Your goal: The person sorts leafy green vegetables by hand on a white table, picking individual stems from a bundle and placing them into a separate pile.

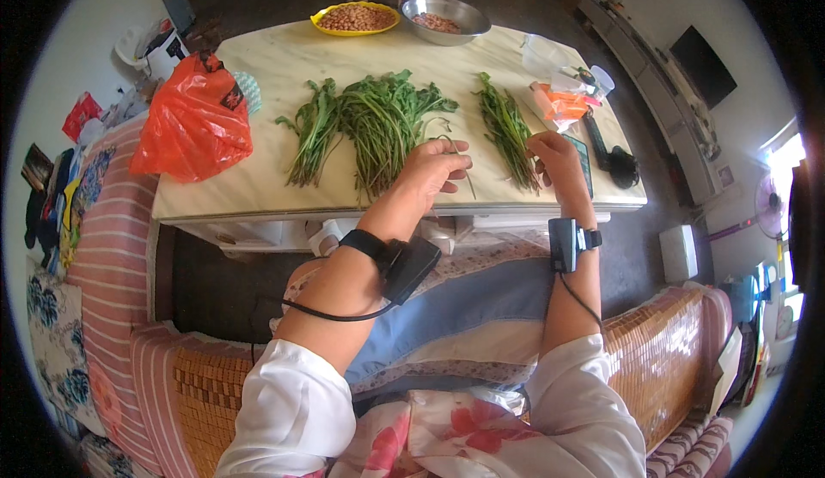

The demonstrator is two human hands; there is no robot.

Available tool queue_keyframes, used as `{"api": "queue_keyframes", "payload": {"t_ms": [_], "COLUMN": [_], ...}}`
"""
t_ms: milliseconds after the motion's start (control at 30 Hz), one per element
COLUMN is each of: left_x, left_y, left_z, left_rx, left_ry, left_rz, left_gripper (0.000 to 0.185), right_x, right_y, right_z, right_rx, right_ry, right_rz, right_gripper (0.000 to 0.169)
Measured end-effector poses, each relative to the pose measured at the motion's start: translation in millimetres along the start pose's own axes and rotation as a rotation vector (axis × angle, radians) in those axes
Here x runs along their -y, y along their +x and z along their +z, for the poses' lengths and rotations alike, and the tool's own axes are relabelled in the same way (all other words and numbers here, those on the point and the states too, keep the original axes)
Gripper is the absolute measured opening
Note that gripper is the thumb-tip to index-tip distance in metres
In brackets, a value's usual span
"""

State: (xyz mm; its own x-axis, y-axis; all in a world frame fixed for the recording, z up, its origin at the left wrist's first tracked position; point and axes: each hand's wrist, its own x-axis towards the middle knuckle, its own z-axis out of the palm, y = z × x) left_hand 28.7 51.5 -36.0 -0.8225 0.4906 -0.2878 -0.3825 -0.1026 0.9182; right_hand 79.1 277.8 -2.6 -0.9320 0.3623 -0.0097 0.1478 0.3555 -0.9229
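Note:
On the marble-patterned table (271, 191) lie a large pile of leafy green stems (387, 117), a smaller bunch (314, 130) against its left side, and a separate bunch (503, 117) to the right. My left hand (440, 170) is at the lower right of the large pile, holding a thin curved green stem (472, 181) between thumb and fingers. At the right edge of the separate bunch is my right hand (555, 159), fingers bent and tips close together beside the stems; whether they pinch one cannot be told. Black devices are strapped to both forearms.
A red plastic bag (196, 124) fills the table's left end. At the far edge stand a yellow dish of peanuts (358, 19) and a steel bowl (454, 24). Plastic packaging (561, 101), a phone (582, 159) and a black-handled brush (596, 140) lie at the right.

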Motion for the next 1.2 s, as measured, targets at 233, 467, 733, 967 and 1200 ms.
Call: {"api": "queue_keyframes", "payload": {"t_ms": [233, 467, 733, 967, 1200], "left_x": [1.6, -1.0, 1.0, 0.8, -1.6], "left_y": [0.3, -0.5, -1.3, -1.8, -2.9], "left_z": [-1.3, 1.3, 0.3, 0.0, 0.4], "left_rx": [-0.007, 0.013, 0.025, 0.019, 0.017], "left_ry": [-0.003, 0.008, -0.019, -0.016, -0.018], "left_rz": [-0.021, -0.042, -0.034, -0.042, -0.04], "left_gripper": [0.026, 0.024, 0.026, 0.026, 0.024], "right_x": [-8.1, -57.8, -65.1, -60.1, -62.6], "right_y": [27.1, 46.8, 45.1, 47.1, 42.8], "right_z": [3.0, -8.6, -11.3, -0.5, -8.5], "right_rx": [-0.143, -0.186, -0.167, -0.128, -0.127], "right_ry": [-0.053, -0.472, -0.573, -0.457, -0.472], "right_rz": [-0.193, -0.235, -0.248, -0.307, -0.26], "right_gripper": [0.016, 0.019, 0.016, 0.017, 0.019]}}
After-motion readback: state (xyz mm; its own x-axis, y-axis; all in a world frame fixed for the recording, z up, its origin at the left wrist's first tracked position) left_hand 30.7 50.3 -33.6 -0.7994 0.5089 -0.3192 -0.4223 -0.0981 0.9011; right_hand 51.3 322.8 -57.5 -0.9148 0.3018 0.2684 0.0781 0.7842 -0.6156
